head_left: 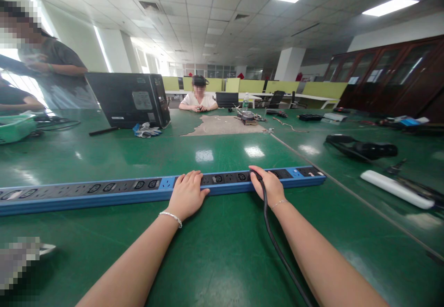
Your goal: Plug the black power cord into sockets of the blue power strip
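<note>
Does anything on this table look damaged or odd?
Yes: beyond the blue power strip, the green tabletop has a bare tan patch. Its jagged left edge suggests the green covering may have torn away there.

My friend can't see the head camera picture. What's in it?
A person's right hand holds a thick black cable at a long blue-and-black power strip, while the left hand rests on it. The strip lies across a shiny green table.

Power strip [121,189]: left end beyond the picture's edge.
Black cable [266,214]: upper end hidden by right hand [273,187]; lower end cropped.
Grey object [19,263]: pixelated.
</note>
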`<state>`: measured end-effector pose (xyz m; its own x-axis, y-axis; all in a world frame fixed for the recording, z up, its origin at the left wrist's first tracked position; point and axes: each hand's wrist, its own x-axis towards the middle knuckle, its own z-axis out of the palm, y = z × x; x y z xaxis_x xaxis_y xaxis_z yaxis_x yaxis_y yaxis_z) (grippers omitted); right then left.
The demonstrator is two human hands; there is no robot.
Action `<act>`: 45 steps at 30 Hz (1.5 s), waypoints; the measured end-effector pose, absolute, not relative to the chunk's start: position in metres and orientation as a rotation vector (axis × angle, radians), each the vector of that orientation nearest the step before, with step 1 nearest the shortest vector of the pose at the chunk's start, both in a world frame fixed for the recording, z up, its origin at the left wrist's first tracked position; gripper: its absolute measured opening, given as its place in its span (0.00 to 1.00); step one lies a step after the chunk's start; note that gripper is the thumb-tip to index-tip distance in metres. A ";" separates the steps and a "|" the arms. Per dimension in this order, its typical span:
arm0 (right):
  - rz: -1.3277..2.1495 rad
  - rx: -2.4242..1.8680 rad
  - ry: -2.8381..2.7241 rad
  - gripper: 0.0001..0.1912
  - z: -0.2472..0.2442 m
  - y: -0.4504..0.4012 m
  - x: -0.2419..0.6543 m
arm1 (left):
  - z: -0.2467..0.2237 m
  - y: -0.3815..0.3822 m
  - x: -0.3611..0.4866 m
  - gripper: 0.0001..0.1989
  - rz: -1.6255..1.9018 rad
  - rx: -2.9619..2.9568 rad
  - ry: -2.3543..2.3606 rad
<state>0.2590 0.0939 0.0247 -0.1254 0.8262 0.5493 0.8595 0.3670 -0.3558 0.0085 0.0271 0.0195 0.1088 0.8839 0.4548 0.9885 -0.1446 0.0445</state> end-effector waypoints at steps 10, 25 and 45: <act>-0.136 -1.383 -1.834 0.19 0.002 0.103 0.255 | 0.020 0.026 0.009 0.22 -0.539 -2.113 -1.852; -0.209 -1.458 -1.788 0.18 0.002 0.101 0.252 | 0.022 0.025 0.008 0.22 -0.533 -2.121 -1.850; -0.189 -1.445 -1.746 0.17 0.005 0.102 0.252 | 0.021 0.026 0.009 0.22 -0.531 -2.117 -1.862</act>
<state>0.2523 0.1023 0.0052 0.0182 0.7396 0.6728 0.8666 0.3240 -0.3796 0.0092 0.0262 0.0210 0.1056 0.8904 0.4428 0.9900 -0.1359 0.0371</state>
